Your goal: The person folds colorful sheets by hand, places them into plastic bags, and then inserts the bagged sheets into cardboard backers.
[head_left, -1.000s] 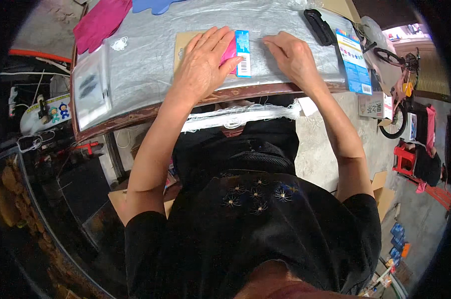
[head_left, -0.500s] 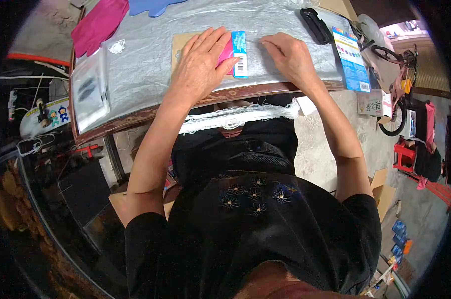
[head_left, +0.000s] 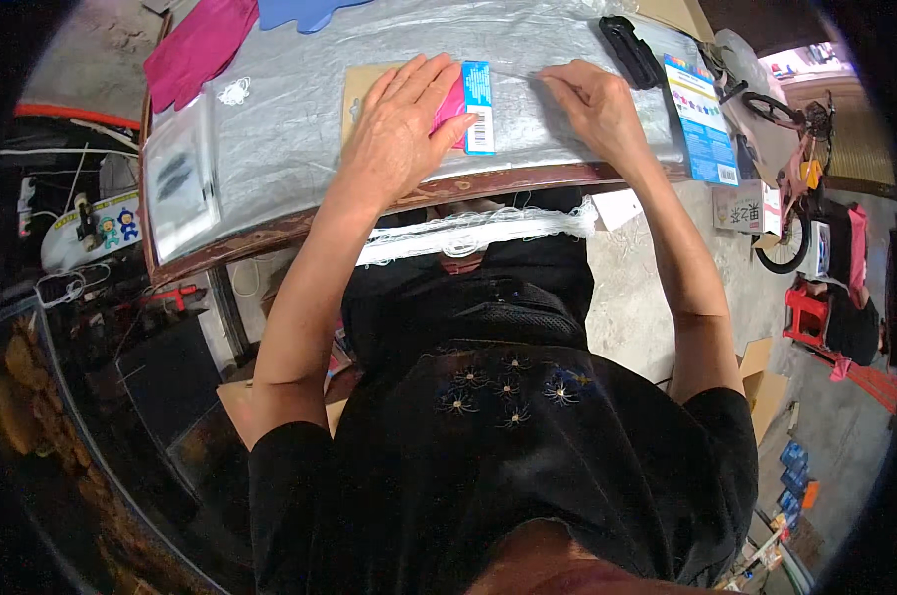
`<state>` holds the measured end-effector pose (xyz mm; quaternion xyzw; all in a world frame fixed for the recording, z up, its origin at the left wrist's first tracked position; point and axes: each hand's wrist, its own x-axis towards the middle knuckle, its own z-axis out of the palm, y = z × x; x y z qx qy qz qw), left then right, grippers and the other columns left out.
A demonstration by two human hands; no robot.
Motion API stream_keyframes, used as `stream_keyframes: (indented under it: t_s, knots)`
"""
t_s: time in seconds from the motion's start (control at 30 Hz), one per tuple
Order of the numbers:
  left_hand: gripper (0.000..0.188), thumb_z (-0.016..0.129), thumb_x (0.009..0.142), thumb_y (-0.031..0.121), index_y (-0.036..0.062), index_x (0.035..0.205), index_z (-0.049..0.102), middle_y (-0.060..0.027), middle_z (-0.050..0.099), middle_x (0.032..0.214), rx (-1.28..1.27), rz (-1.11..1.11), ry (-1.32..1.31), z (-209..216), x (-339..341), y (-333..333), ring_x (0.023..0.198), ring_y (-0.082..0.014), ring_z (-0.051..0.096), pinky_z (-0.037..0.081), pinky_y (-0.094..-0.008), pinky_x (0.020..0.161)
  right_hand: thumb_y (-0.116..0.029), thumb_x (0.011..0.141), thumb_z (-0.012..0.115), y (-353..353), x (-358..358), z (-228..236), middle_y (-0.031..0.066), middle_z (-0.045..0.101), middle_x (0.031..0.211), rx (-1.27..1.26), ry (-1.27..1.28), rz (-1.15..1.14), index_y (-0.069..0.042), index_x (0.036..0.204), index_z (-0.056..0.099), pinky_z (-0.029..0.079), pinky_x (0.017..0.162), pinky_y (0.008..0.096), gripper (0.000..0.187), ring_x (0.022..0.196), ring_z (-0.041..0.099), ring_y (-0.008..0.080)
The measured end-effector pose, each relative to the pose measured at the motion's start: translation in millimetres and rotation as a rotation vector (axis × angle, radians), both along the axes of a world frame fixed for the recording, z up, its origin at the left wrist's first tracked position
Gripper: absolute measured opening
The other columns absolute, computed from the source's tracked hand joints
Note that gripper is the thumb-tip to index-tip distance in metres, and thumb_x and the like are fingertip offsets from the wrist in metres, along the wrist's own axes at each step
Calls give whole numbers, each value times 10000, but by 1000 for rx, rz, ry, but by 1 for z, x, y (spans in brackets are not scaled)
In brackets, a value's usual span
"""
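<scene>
My left hand (head_left: pixel 399 129) lies flat, fingers stretched out, over a brown card (head_left: pixel 353 89) on the table. Under its thumb side a bright pink item (head_left: pixel 451 104) shows in part, next to a blue label strip (head_left: pixel 478 84) with a barcode. The palm hides most of the card and the pink item. To the right of the label, apart from it, my right hand (head_left: pixel 599 111) is closed with thumb and forefinger pinched together. Anything in that pinch is too small to make out. A bundle of white string (head_left: pixel 468 234) lies across my lap below the table edge.
A silvery sheet (head_left: pixel 290 129) covers the table. On it lie a magenta piece (head_left: pixel 196 50), a blue piece (head_left: pixel 305 12), a white string tangle (head_left: pixel 233 92), clear plastic bags (head_left: pixel 181 188), a black holder (head_left: pixel 629 52) and a blue printed package (head_left: pixel 701 124). A bicycle (head_left: pixel 790 178) stands at right.
My right hand has slid a little to the right, away from the label, still pinched. My left hand has stayed on the card.
</scene>
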<state>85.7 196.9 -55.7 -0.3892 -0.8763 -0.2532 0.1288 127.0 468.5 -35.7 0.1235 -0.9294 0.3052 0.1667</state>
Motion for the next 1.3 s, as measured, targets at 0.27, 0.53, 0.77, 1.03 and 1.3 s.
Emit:
stream_keyframes:
  t_s: [0.27, 0.53, 0.77, 1.03, 1.3]
  knots:
    - [577, 628, 962, 432, 48, 1389, 575, -150, 548, 1456, -2, 12, 2, 2, 1, 1, 1399, -324, 458, 327, -475, 1177, -61, 919, 673, 2, -5, 2, 126, 658, 824, 39, 43, 44, -28, 1061, 743, 477, 635, 339, 162, 677, 610, 233]
    - [583, 623, 963, 436, 41, 1390, 575, -139, 547, 1461, -15, 20, 3, 1, 1, 0, 1410, -304, 449, 313, -463, 1187, -55, 908, 659, -1, -9, 18, 147, 592, 782, 278, 199, 88, -13, 1051, 727, 493, 677, 387, 163, 719, 616, 329]
    - [582, 632, 963, 433, 58, 1403, 559, -168, 544, 1452, -13, 3, 15, -1, 0, 0, 1396, -345, 457, 344, -502, 1164, -51, 909, 666, -5, -19, 10, 151, 610, 815, 115, 123, 162, -4, 1056, 719, 489, 679, 395, 163, 736, 621, 339]
    - [588, 612, 969, 443, 50, 1404, 563, -128, 536, 1474, -30, 9, -6, 1, -1, 1, 1424, -296, 432, 298, -458, 1198, -60, 914, 669, -12, -23, 4, 154, 623, 829, 110, 109, 170, -14, 1073, 721, 492, 683, 399, 173, 749, 621, 352]
    - [566, 609, 973, 431, 53, 1393, 573, -143, 546, 1458, -19, 18, -8, -2, -1, -5, 1396, -299, 460, 328, -462, 1172, -135, 974, 638, 51, -36, 8, 107, 737, 1019, 89, 104, -58, -56, 1118, 734, 535, 755, 326, 190, 851, 695, 227]
